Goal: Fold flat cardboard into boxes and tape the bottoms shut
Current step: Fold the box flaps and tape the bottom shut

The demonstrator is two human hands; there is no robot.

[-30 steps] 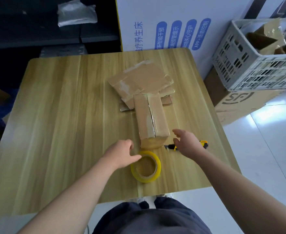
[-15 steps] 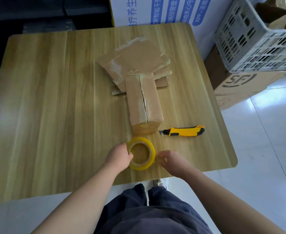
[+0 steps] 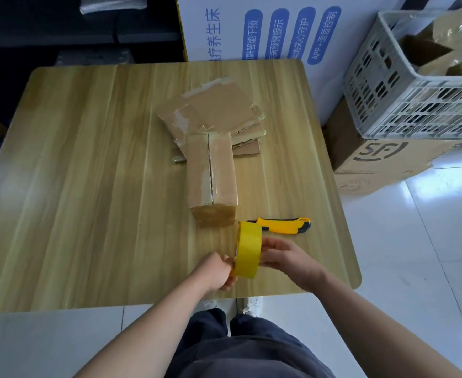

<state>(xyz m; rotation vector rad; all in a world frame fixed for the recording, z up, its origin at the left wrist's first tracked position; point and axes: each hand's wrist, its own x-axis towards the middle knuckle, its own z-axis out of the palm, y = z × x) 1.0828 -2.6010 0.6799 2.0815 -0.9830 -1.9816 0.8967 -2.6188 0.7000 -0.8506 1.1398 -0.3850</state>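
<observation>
"Yellow tape roll (image 3: 247, 249), up on its edge above the near part of the table (image 3: 88, 186), with both hands on it. Where does the person stand to slip?"

"At the loose end. The right hand (image 3: 287, 257) has its fingers curled round the right side of the roll and carries it. The left hand (image 3: 219, 271) pinches at the near-left rim with thumb and fingertips. Whether it has the tape's end or only the rim cannot be told."

"And if the end is picked badly?"

"It could tear off as a thin sliver, or the strip could fold back and stick to itself. Either way that length is wasted."

"What about the box (image 3: 210, 170)?"

"It lies on the table just beyond the roll, its long seam facing up and its far end against the stack of flat cardboard (image 3: 213, 115). The seam shows as a dark line, so it looks not yet sealed. Neither hand is on the box. It is probably light, so tape pressed down at one end may push it along the wood, or the flaps may spread and the strip land off the seam."

"Anything else near?"

"The knife (image 3: 284, 225), just right of the box's near corner and just behind the roll. Its tip is hidden by the roll, so whether the blade is out cannot be told. A reach for it without looking is the other hazard."
</observation>
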